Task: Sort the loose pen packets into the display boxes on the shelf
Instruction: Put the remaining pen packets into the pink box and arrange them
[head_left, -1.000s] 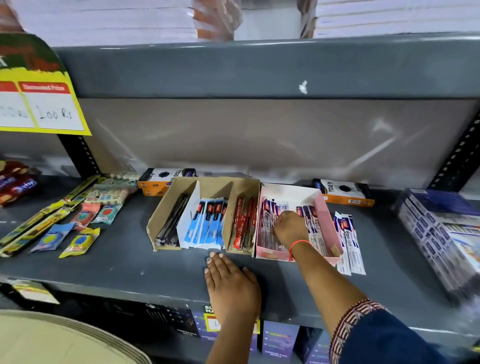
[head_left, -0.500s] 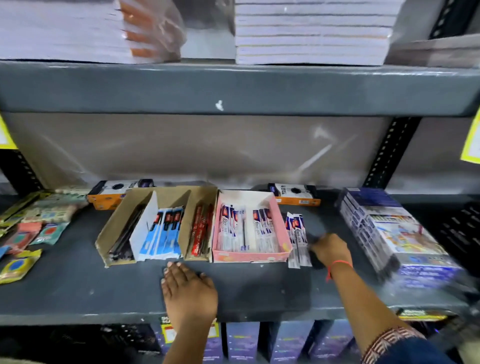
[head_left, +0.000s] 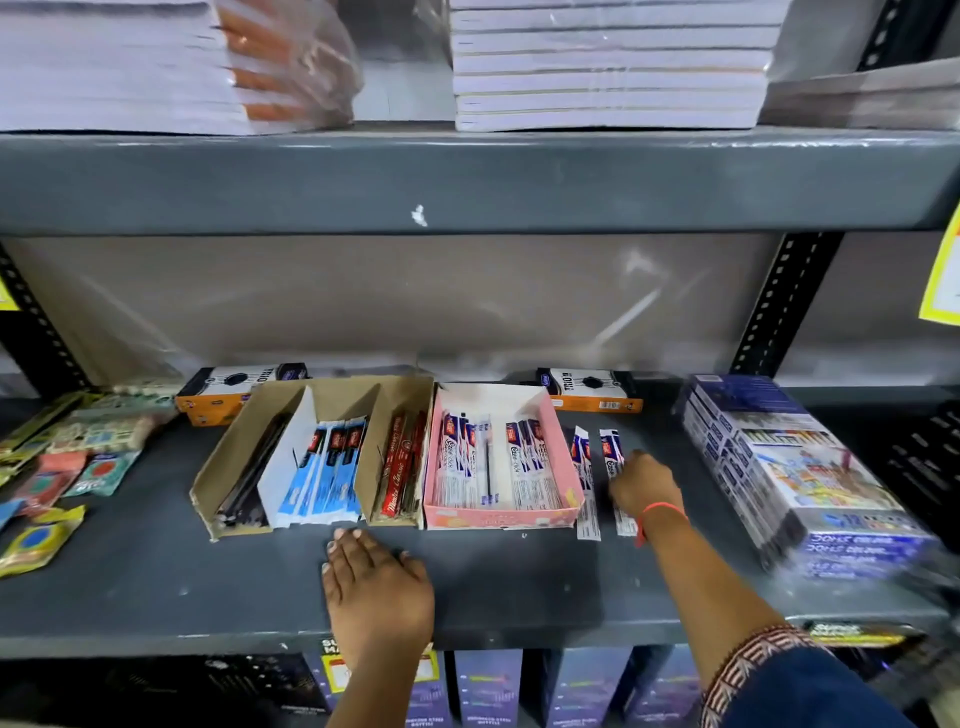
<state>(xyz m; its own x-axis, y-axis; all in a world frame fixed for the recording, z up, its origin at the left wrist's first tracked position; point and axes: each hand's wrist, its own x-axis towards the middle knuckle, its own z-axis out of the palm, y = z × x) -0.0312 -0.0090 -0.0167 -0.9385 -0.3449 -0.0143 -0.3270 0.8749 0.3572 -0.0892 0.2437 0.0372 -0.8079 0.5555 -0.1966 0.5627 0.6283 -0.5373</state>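
Note:
Two loose white, blue and red pen packets lie on the grey shelf (head_left: 519, 587), to the right of the pink display box (head_left: 498, 518). One packet (head_left: 584, 467) rests against the box's side. My right hand (head_left: 644, 486) lies over the other packet (head_left: 610, 454), fingers curled down onto it. The pink box holds matching packets in two bunches. Left of it, a brown cardboard display box (head_left: 223, 462) holds black pens, blue packets (head_left: 324, 467) and red packets (head_left: 400, 467) in separate sections. My left hand (head_left: 376, 587) rests flat on the shelf in front of the boxes, holding nothing.
A stack of blue boxes (head_left: 795, 478) stands close on the right. Two orange and black cartons (head_left: 592, 392) lie behind the display boxes. Small sachets (head_left: 78, 457) are spread at the left. The upper shelf (head_left: 467, 182) carries paper reams overhead.
My right hand left the pink box, swung right past the loose packets, then came back onto the right-hand one. The two packets now lie apart. The view panned right.

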